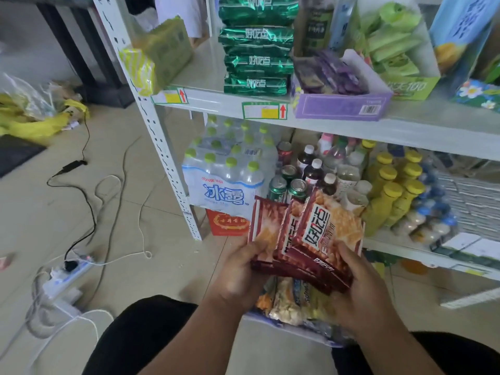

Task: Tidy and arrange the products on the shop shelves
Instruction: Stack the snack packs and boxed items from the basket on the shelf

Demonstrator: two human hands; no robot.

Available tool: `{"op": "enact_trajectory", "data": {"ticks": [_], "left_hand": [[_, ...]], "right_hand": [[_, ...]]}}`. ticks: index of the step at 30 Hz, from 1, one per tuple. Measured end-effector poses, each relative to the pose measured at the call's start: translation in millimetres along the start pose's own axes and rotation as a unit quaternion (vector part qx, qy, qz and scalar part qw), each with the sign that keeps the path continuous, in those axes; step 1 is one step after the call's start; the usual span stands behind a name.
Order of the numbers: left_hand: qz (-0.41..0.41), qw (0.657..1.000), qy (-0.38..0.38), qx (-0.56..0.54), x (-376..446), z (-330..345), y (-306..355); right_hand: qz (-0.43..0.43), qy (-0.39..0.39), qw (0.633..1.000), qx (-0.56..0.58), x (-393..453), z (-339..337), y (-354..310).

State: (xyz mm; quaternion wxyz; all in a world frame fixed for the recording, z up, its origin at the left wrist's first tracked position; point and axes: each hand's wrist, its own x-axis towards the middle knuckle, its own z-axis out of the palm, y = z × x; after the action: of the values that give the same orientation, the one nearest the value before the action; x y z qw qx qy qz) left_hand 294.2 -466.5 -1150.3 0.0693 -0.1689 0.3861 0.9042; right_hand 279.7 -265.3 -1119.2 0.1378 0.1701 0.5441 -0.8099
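Low in the middle of the frame, the left hand and the right hand both grip a fan of red snack packets, held in front of the lower shelf. Open floor with cables lies at the left. A bag of snacks under the hands is mostly hidden. The upper shelf is cut off at the right edge.

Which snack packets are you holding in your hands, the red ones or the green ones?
The red packets: left hand and right hand both grip them. The green packets sit stacked on the shelf.
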Motion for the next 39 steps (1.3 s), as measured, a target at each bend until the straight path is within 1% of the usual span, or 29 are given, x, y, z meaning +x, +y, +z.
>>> {"op": "enact_trajectory", "data": {"ticks": [4, 6, 9, 13, 16, 20, 23, 26, 29, 35, 39], "left_hand": [[0.001, 1.000, -0.015, -0.017, 13, -3, 5], [0.007, 0.999, -0.023, -0.027, 16, 1, 9], [0.001, 0.999, -0.001, -0.034, 20, 2, 12], [-0.009, 1.000, 0.002, -0.029, 20, 3, 14], [-0.011, 0.998, 0.024, -0.052, 23, 2, 10], [-0.027, 0.995, 0.040, -0.088, 23, 3, 9], [-0.021, 0.995, 0.043, -0.093, 21, 4, 11], [0.001, 0.994, 0.091, -0.067, 20, 1, 12], [0.018, 0.992, 0.114, -0.055, 19, -3, 9], [0.030, 0.993, 0.084, -0.077, 15, -2, 9], [0.024, 0.991, 0.066, -0.118, 16, -3, 13]], "right_hand": [[0.049, 0.038, 0.992, 0.113, 14, 0, -8], [0.046, 0.029, 0.986, 0.156, 16, 2, -12], [0.038, 0.018, 0.982, 0.184, 15, 1, -18], [0.017, -0.013, 0.977, 0.213, 13, 2, -27], [0.012, -0.033, 0.970, 0.242, 7, 6, -30], [0.008, -0.026, 0.962, 0.273, 2, 7, -36], [0.015, -0.028, 0.959, 0.282, 0, 3, -33], [0.019, -0.037, 0.962, 0.271, 0, 1, -29], [0.021, -0.050, 0.964, 0.261, 6, -3, -21], [0.029, -0.066, 0.959, 0.273, 14, 1, -10], [0.026, -0.068, 0.962, 0.264, 17, 13, -10]]}}
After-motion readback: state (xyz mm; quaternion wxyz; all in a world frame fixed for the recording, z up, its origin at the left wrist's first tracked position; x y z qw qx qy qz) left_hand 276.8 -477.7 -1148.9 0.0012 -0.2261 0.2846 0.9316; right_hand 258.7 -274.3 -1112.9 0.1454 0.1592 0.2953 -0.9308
